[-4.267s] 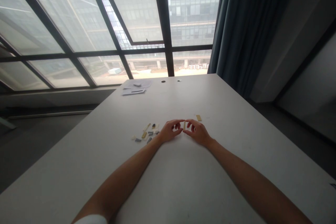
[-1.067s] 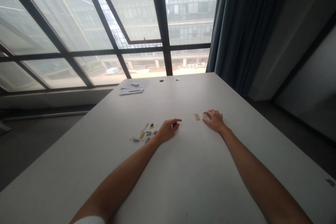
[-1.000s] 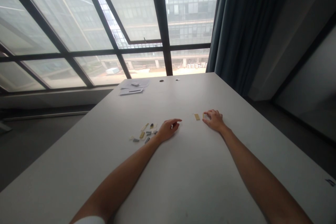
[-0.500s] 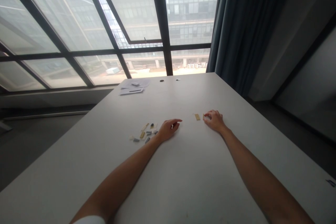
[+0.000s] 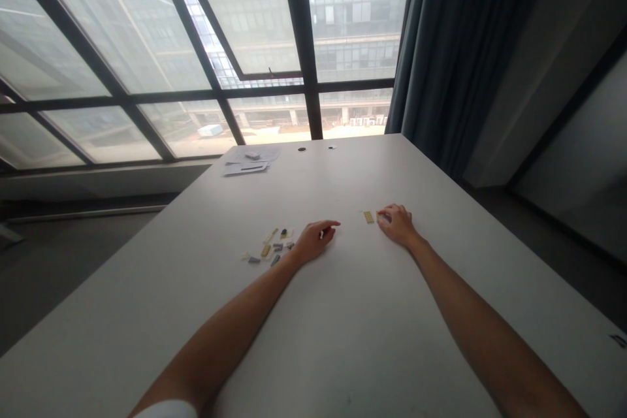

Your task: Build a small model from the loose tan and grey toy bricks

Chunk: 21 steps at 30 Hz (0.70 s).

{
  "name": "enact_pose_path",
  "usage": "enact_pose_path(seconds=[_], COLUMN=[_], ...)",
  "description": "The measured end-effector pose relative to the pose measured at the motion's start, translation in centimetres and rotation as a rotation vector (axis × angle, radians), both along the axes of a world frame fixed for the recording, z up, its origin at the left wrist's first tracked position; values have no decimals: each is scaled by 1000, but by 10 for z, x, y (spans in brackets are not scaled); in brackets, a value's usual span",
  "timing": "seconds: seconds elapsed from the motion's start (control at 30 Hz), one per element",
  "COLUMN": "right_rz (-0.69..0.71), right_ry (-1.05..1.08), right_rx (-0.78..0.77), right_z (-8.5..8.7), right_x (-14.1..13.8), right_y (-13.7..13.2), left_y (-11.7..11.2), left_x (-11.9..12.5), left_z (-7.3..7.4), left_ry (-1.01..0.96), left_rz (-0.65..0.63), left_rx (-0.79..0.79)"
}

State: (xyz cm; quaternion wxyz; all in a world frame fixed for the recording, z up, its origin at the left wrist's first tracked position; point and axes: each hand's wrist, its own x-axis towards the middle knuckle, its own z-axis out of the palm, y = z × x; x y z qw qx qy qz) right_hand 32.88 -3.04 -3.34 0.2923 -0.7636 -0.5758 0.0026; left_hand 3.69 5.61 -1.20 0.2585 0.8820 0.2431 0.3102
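Note:
My right hand [image 5: 398,225] rests on the table with its fingers closed on a small tan building brick [image 5: 377,216], mostly hidden by the fingertips. Just left of it lies a tan studded brick [image 5: 368,217], a narrow gap between the two. My left hand [image 5: 316,240] lies nearer the middle, index finger stretched out and thumb apart, holding nothing. Beside its wrist is a loose group of small pieces: a tan brick [image 5: 265,250], a dark piece [image 5: 284,232] and several grey pieces [image 5: 254,260]. Part of this group is hidden behind my left wrist.
The white table [image 5: 343,326] reaches to the windows. Papers [image 5: 247,168] with a small object on top lie at its far left corner. Two round fittings, one a dark hole [image 5: 302,149], sit near the far edge. A dark curtain [image 5: 441,65] hangs on the right.
My right hand has shifted slightly left with the small tan brick, bringing it closer to the tan studded brick. My left hand has stayed in place.

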Motion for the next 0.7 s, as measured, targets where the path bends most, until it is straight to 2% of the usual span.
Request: enact_pose_path(seconds=[0.2, 0.4, 0.7], right_rz=[-4, -47, -17], right_ry=[-9, 4, -29], right_rx=[16, 28, 0], right_z=[2, 1, 1], right_x=[-10, -7, -8], right_y=[-1, 0, 1], left_y=[1, 0, 1], left_x=[1, 1, 3], left_z=[-1, -1, -1], left_ry=[10, 7, -9], left_rz=[1, -7, -4], left_rx=[0, -6, 3])
